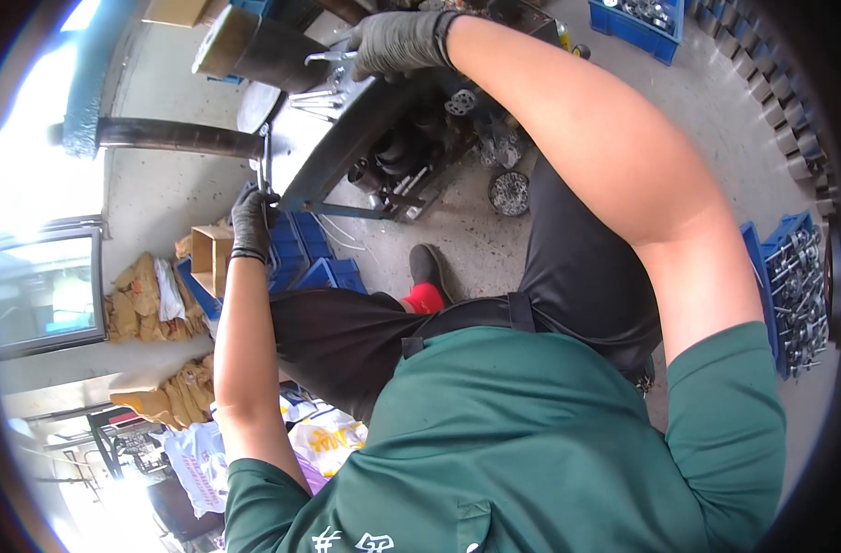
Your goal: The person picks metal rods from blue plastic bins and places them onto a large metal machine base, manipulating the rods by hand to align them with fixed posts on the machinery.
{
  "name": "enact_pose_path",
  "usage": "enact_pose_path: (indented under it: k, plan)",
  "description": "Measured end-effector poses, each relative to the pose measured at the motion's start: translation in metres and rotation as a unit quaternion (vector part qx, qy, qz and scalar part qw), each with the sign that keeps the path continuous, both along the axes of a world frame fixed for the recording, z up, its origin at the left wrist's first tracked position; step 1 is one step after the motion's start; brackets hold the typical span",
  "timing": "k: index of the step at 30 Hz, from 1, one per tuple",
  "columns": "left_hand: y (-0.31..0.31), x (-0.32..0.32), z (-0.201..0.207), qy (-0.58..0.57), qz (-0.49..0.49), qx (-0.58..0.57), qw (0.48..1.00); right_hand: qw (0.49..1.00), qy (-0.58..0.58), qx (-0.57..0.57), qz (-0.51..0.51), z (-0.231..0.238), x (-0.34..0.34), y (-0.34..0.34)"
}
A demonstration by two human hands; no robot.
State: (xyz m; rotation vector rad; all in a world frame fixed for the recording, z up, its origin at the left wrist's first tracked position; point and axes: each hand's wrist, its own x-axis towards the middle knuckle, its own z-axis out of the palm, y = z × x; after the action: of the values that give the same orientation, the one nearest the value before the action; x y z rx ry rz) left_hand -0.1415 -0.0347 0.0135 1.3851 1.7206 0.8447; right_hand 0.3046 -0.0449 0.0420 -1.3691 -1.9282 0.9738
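From my remote seat I see the work sitting between 10 and 12 o'clock. The left hand (251,221), in a dark grey glove, is between 9 and 10 o'clock, its fingers closed around the lower end of a left rod (267,158). That silver rod points up toward 12, across the end of a dark bar (181,137) coming in from 10; I cannot tell whether they touch. The right hand (384,48), gloved alike, is at 12 o'clock, fingers bent and pinching a right rod (326,57), which sticks out toward 9, near a thick dark cylinder (278,63). Between the 2 hands, at 11 o'clock, more rods (317,103) lie loose on the pale bench (296,147).

Around that, I have a blue bin (660,44) of metal pieces at 1 o'clock, a row of metal blocks (762,88) on the floor (697,111) at 2, and silver parts (797,300) heaped in blue at 3. A box (210,260) stands at 9, just beside the left wrist. Near the centre, a dark shoe (428,265) shows under a red sock (426,299).
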Motion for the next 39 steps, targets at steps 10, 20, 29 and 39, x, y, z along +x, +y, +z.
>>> enact_pose_path:
  k: [10, 20, 29, 39]
  plan:
    - [0.085, -0.036, -0.013, 0.282, -0.019, 0.174, 0.943, 0.99, 0.075, 0.114, 0.034, 0.022, 0.03, -0.035]
    - [0.089, 0.016, -0.017, 0.375, -0.042, 0.025, 0.926, 0.999, 0.027, -0.026, 0.033, 0.028, 0.018, -0.04]
    - [0.074, 0.021, 0.002, 0.302, -0.049, -0.017, 0.952, 0.984, 0.143, -0.099, 0.029, 0.018, 0.025, -0.036]
    - [0.058, 0.107, -0.015, 0.236, -0.206, 0.169, 0.935, 0.973, -0.148, 0.174, -0.016, -0.035, 0.01, 0.006]
